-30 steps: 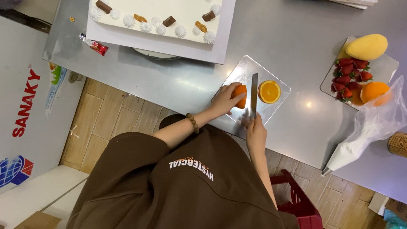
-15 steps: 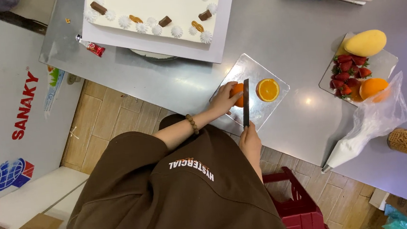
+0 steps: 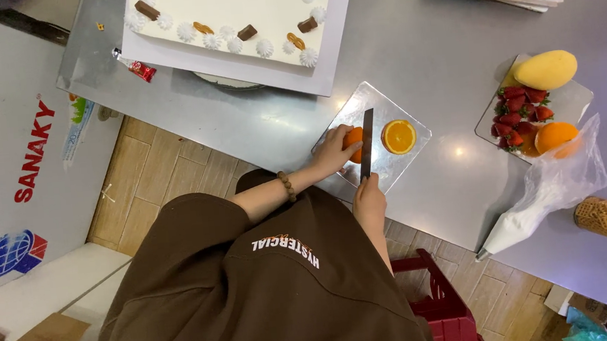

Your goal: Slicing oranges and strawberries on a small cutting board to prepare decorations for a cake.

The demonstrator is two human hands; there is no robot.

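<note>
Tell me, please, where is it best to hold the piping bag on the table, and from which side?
Grip the piping bag around its full white middle, coming from above. It lies on its side on the table, tip pointing at the near edge, and its loose clear top near the fruit tray looks too floppy to hold.

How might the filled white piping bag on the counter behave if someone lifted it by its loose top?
The piping bag would probably sag, since its plastic top looks thin and crumpled. Its bulging white filling suggests weight toward the tip, so it may swing. Squeezing could push cream out, though the nozzle is too small to judge.
</note>
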